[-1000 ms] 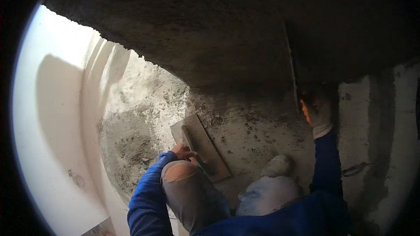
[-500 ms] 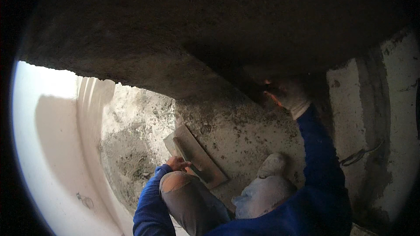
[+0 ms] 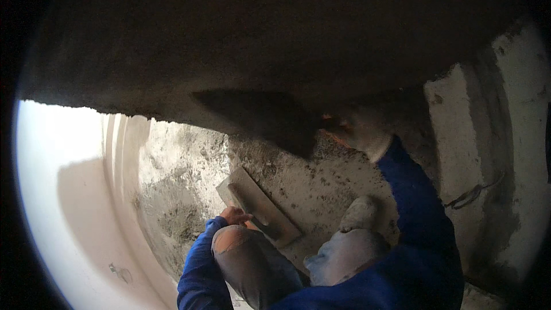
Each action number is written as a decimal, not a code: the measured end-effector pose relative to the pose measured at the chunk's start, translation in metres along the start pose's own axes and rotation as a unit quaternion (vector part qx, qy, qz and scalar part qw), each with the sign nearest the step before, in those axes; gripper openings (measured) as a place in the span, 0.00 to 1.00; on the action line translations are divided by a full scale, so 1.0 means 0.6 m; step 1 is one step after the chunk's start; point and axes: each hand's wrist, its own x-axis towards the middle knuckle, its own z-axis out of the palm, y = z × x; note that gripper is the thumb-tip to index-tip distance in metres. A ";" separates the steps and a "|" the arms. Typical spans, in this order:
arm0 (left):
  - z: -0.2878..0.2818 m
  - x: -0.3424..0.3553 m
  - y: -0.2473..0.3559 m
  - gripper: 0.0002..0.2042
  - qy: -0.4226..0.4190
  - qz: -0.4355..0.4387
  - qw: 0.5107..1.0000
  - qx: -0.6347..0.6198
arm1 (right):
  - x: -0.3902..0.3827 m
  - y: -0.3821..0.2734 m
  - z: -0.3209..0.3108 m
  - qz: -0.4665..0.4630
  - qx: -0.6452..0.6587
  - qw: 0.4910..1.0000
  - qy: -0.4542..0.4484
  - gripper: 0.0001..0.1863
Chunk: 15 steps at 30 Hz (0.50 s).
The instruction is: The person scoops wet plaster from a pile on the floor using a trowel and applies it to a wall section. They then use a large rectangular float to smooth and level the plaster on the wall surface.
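My right hand (image 3: 361,138), in a pale work glove, is closed around the handle of a trowel (image 3: 258,117). Its dark, pointed blade lies at the lower part of a dark rough wall (image 3: 172,51); deep shade hides whether it touches. Beside my bent left knee, my bare left hand (image 3: 234,216) is closed at the handle of a rectangular plastering float (image 3: 263,204). The float is held low, tilted over the floor, with its handle side up.
Under me is a stained, speckled floor (image 3: 298,178). A white wall (image 3: 80,195) curves along the left, and pale upright strips (image 3: 456,132) stand at the right. A dark loop of cable (image 3: 473,196) sticks out there.
The trowel has swung so its blade points more to the left, and my right hand has shifted slightly left and down. The float and my left hand have barely moved.
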 end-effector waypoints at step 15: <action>-0.001 -0.003 -0.001 0.22 -0.008 0.000 0.999 -0.043 | -0.091 0.157 -0.162 0.163 0.059 0.981 0.082 0.22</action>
